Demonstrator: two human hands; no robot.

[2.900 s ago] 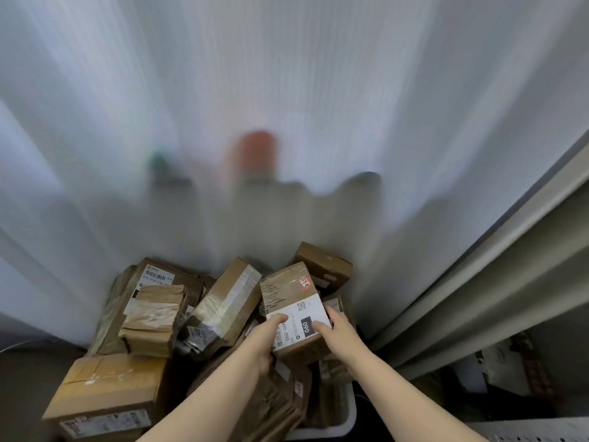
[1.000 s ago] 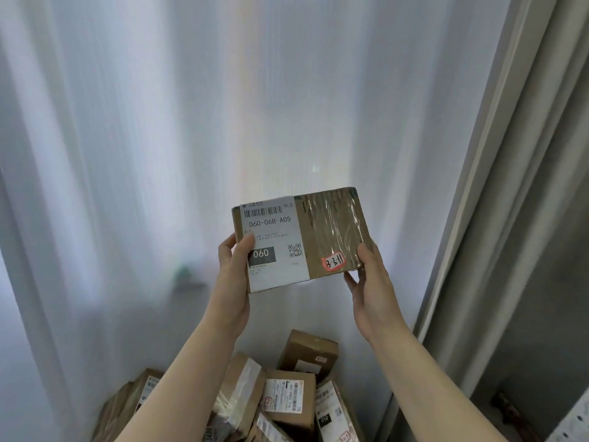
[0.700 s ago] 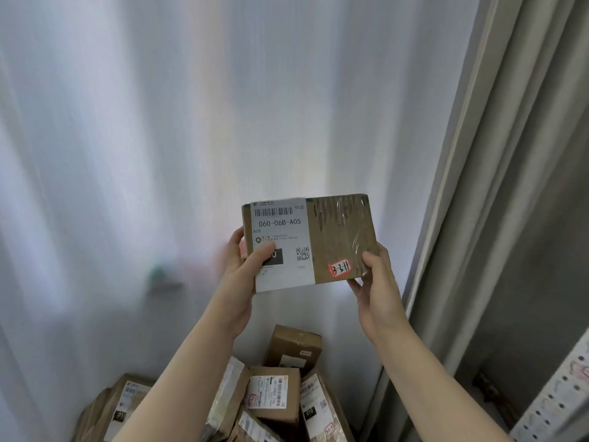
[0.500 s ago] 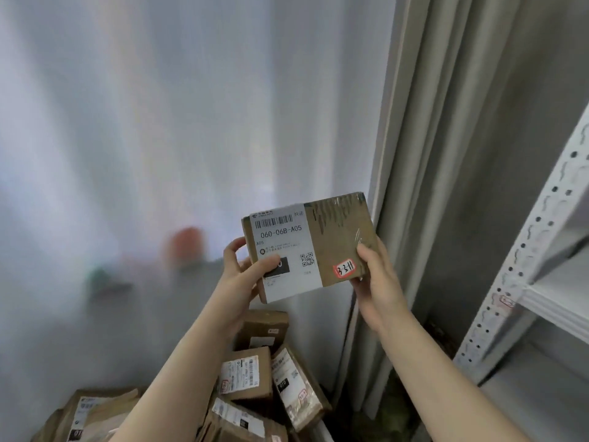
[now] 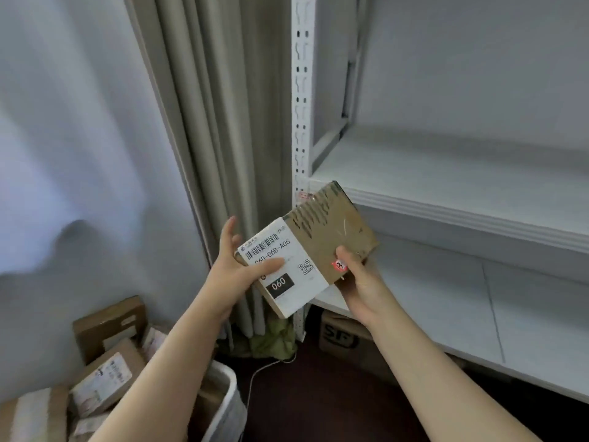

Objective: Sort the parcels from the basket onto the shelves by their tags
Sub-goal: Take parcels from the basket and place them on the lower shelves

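Both hands grip one brown cardboard parcel [image 5: 331, 231], held in the air near the middle of the view and tilted so that its length runs from seven o'clock up to one o'clock. At the parcel's eight-o'clock end the left hand [image 5: 236, 269] lays its thumb flat across the white label [image 5: 287, 266] while its fingers reach up behind the box, their tips showing past the edge at eleven o'clock. On the four-o'clock edge the right hand [image 5: 360, 282] clasps the box, thumb pressed on the front face and partly covering a small red tag [image 5: 337, 266], the other fingers curled out of sight underneath. A barcode, the code 060-068-A05, a QR square and a black patch reading 060 are printed on the label. The parcel's one-o'clock corner overlaps the front lip of the upper shelf [image 5: 446, 186]; whether they touch cannot be told. A white perforated upright post [image 5: 301, 90] rises at twelve o'clock from the parcel, and the lower shelf [image 5: 478, 307] stretches away at four o'clock behind the right forearm. Beneath it, at six o'clock from the parcel, a cardboard box printed SF [image 5: 341, 341] stands on the dark floor. Beige curtain folds [image 5: 223, 106] hang at eleven o'clock, a sheer white curtain [image 5: 63, 154] fills the nine-o'clock side, and a green cloth [image 5: 274, 342] and white cable [image 5: 255, 376] lie at the curtain's foot. At seven o'clock of the view the white basket [image 5: 231, 400] shows its rim beside the left forearm, with more taped parcels [image 5: 105, 374] heaped at its nine-o'clock side.
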